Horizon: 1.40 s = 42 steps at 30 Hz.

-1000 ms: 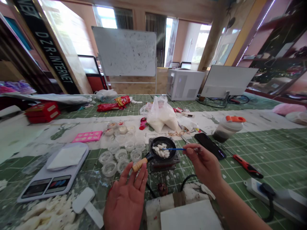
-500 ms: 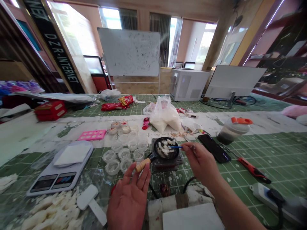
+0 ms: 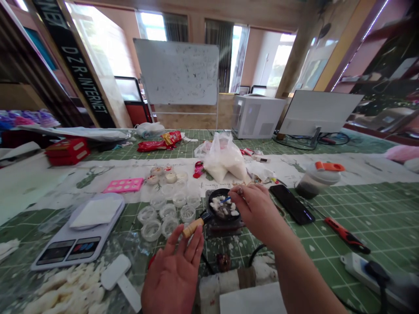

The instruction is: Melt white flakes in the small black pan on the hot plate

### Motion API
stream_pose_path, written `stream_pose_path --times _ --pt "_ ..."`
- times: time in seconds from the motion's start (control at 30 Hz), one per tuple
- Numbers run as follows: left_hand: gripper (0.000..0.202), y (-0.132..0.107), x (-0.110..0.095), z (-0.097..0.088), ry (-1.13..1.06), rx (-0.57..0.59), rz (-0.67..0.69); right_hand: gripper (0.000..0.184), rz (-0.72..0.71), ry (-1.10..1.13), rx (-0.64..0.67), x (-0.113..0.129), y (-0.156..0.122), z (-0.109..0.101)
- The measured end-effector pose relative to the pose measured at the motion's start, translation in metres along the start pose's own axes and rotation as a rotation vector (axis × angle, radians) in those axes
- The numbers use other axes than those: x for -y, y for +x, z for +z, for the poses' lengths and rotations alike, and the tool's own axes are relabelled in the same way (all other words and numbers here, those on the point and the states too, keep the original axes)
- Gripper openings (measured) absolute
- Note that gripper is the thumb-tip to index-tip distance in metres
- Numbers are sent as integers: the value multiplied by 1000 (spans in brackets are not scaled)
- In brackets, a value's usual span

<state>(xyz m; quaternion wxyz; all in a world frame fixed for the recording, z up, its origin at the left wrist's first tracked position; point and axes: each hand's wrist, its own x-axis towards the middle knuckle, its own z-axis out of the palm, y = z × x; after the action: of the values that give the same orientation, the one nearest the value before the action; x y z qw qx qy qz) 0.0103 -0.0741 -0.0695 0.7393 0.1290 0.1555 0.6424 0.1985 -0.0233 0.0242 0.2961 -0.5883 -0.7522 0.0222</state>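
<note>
A small black frying pan (image 3: 225, 216) with white lumps (image 3: 220, 205) in it sits on a dark square burner (image 3: 225, 228). My left hand (image 3: 173, 274) is palm up, its fingertips around the end of the pan's wooden handle (image 3: 192, 228). My right hand (image 3: 257, 209) comes over the pan's right edge, pinching a thin blue stick (image 3: 225, 199) whose lower end is among the lumps. Left of the pan stand several clear little cups (image 3: 168, 212); those farther back hold pale, reddish-flecked contents (image 3: 153, 179).
A kitchen scale (image 3: 80, 235) with white paper, a white scraper (image 3: 119, 272) and cream chunks (image 3: 70, 288) lie left. A bag of white granules (image 3: 225, 163) stands behind the pan. Right are a phone (image 3: 291, 204), screwdriver (image 3: 347, 234), orange-lidded jar (image 3: 316, 181) and power strip (image 3: 376, 279).
My right hand has moved left over the pan, carrying the blue stick, and now covers part of the rim. The white lumps have shifted. My left hand stays at the handle.
</note>
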Motion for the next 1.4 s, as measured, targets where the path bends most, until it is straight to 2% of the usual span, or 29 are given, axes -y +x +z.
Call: stream_pose_path --times 0.1,0.2,0.3,0.43,0.6,0.73,0.9,1.07,1.23,1.4 --pt "45 0 0 -2 -14 13 -13 22 61 -23 -23 -3 0 0" --pt "44 0 0 -4 -28 22 -17 22 42 42 -69 -6 -4 -2" --pt "45 -1 1 -3 -42 20 -6 20 -14 106 -35 -8 -5 0" --pt "45 -2 3 -2 -47 1 -20 22 17 41 -19 -7 -5 0" --pt "45 -2 5 1 -50 -35 -31 20 -37 121 32 -6 -9 -4" --pt "46 -4 5 2 -55 -36 -36 21 34 14 -11 -6 -10 -5" --pt "47 -4 5 3 -43 -34 -31 20 -34 82 56 -4 -11 -4" --pt "47 -5 4 4 -29 -30 -33 20 30 -8 0 -7 -10 -5" --pt "47 -6 4 2 -29 -14 -34 22 -35 61 79 -9 -10 -6" --pt "46 -5 5 -1 -37 18 -36 22 49 -23 21 -14 -11 -9"
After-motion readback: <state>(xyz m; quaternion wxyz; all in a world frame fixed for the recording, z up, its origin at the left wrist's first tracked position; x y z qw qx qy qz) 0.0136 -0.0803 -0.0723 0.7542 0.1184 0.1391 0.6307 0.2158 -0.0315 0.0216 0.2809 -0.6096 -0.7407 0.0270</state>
